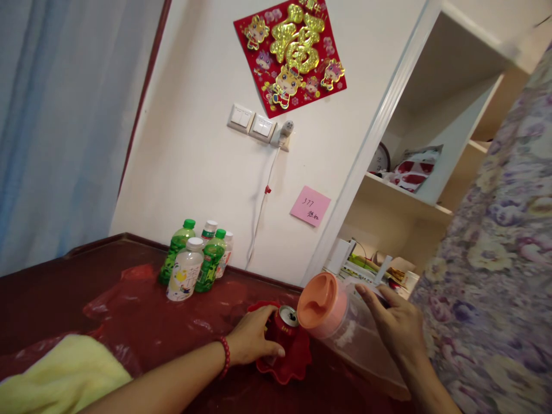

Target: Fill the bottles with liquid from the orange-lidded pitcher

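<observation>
My left hand (pixel 254 339), with a red bead bracelet on the wrist, is curled round the left side of an opened red drink can (pixel 286 319). The can stands in a red dish with a wavy rim (pixel 288 376). My right hand (pixel 399 322) grips the handle of a clear plastic pitcher (pixel 366 348) with an orange lid (pixel 322 305). The pitcher is tilted far over to the left, its lid close beside the can's top. Whether any liquid runs out cannot be made out.
Several bottles stand against the wall, among them a green one (pixel 176 250) and a white-capped one (pixel 186 270). A yellow cloth (pixel 64 371) lies at the lower left, near a crumpled red plastic sheet (pixel 150 322). A white cord (pixel 259 221) hangs from the socket. Shelves (pixel 405 190) and a floral curtain (pixel 495 259) are on the right.
</observation>
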`<state>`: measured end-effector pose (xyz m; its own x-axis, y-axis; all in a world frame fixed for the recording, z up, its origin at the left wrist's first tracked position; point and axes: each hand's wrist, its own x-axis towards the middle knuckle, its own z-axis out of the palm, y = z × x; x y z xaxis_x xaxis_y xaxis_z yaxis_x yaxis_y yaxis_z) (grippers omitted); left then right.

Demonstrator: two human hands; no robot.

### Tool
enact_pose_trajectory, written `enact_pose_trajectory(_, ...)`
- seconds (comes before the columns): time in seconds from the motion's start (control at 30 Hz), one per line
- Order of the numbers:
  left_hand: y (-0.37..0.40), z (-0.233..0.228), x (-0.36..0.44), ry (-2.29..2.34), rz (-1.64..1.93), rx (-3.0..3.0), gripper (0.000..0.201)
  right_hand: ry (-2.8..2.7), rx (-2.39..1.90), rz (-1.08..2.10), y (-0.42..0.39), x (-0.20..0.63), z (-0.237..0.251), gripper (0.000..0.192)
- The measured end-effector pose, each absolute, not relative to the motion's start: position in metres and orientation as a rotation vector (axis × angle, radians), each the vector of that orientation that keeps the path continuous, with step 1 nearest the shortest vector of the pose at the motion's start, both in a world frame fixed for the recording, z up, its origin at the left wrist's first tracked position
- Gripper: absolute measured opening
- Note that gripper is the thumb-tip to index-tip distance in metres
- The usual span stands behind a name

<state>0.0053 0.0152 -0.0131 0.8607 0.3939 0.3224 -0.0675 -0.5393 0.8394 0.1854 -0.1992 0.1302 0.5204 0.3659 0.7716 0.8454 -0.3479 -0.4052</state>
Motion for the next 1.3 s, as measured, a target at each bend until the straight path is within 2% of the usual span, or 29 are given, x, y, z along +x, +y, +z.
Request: enact_pose_trajectory(1.3,0.0138,-0.0107,0.0043,0.251,0.607,2.039,0.070,-0.987,-1.917,-0.739,-0.1984,0.1848,0.1308,0.064)
